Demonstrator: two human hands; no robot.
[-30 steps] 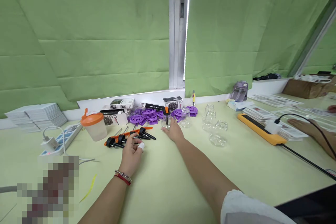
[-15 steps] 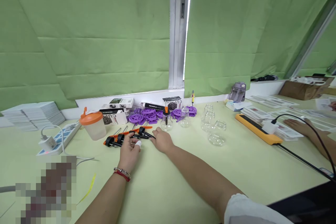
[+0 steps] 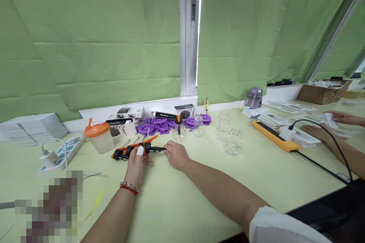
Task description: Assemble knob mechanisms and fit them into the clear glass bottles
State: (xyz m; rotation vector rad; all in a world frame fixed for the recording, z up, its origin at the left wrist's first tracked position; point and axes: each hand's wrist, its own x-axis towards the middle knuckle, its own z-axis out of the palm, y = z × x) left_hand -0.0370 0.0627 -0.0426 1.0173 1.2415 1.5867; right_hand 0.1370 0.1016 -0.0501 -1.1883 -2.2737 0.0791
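Observation:
My left hand (image 3: 138, 159), with a white covering on one fingertip and bracelets at the wrist, is closed around the black cap end of a black-capped dropper (image 3: 156, 149). The fingers of my right hand (image 3: 177, 155) pinch the far tip of its black tube. It lies level between both hands, just above the table. Several similar black-capped droppers with orange parts (image 3: 121, 153) lie to the left, partly hidden by my left hand. Behind my right hand stands a small glass bottle (image 3: 183, 135) with a black and orange dropper top in it.
Purple plastic wheels (image 3: 158, 125) are piled at the back beside printed boxes (image 3: 125, 128). An orange-lidded cup (image 3: 99, 136) and a power strip (image 3: 67, 152) stand left. Clear glass bottles (image 3: 232, 146) and a yellow power strip (image 3: 273, 136) are right, near another person's hands (image 3: 316, 132).
My left hand has turned and closed on the cap end, and the dropper is now straightened out between both hands. At the right, the other person's second hand has come in holding a white slip.

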